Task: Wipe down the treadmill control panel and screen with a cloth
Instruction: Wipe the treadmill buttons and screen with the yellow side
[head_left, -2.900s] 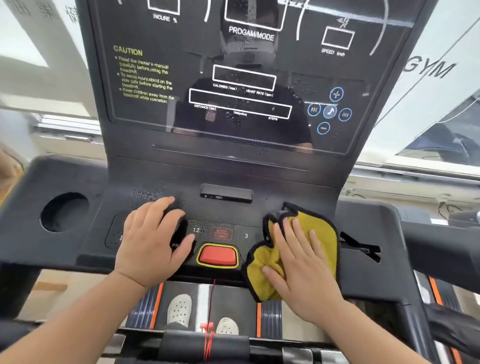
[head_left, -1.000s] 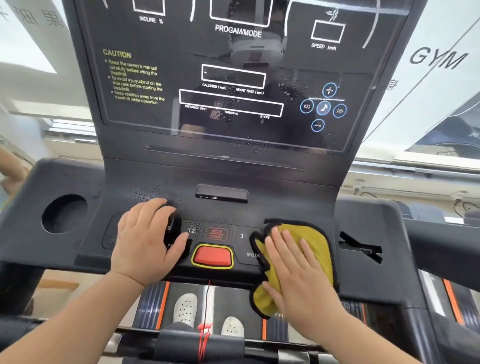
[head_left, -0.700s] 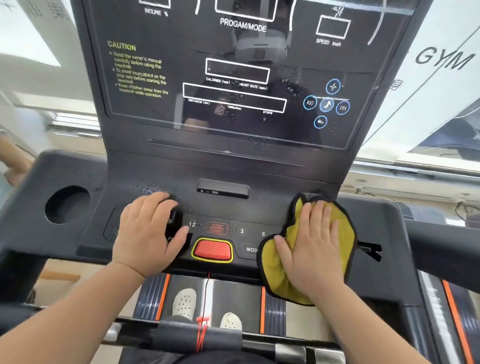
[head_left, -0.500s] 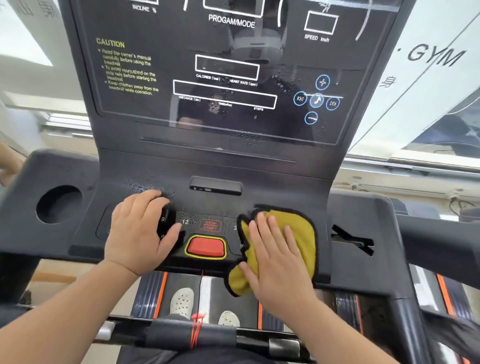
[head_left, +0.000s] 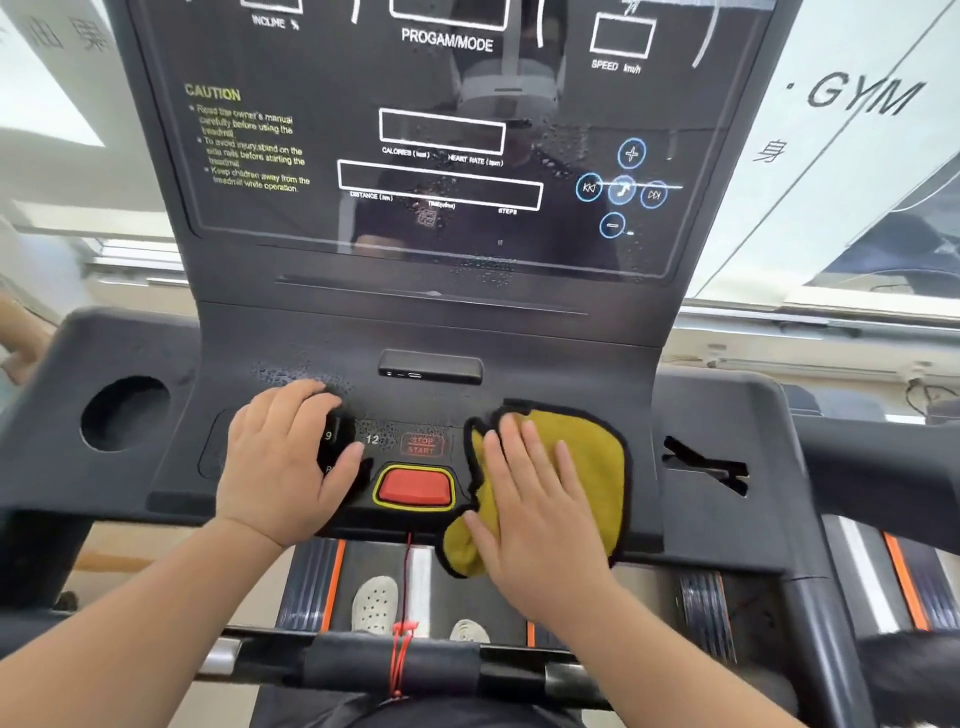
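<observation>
The black treadmill control panel (head_left: 545, 364) lies below the dark glossy screen (head_left: 467, 156), which carries white and yellow print and water droplets. A yellow cloth (head_left: 597, 452) with black edging lies on the panel's right side, just right of the red stop button (head_left: 414, 487). My right hand (head_left: 535, 514) presses flat on the cloth with fingers spread, and the cloth's lower corner hangs over the panel's front edge. My left hand (head_left: 283, 457) rests palm down on the left keys, holding nothing. Droplets (head_left: 291, 371) speckle the panel above my left fingers.
A round cup holder (head_left: 124, 413) sits at the far left of the console, and a slotted recess (head_left: 704, 465) at the right. A front handlebar (head_left: 415, 660) with a red cord crosses below. White shoes (head_left: 374, 605) stand on the belt. Windows lie behind.
My right hand has slid the cloth back and forth across the right side of the panel, out to the right and back toward the red button. My left hand has stayed put.
</observation>
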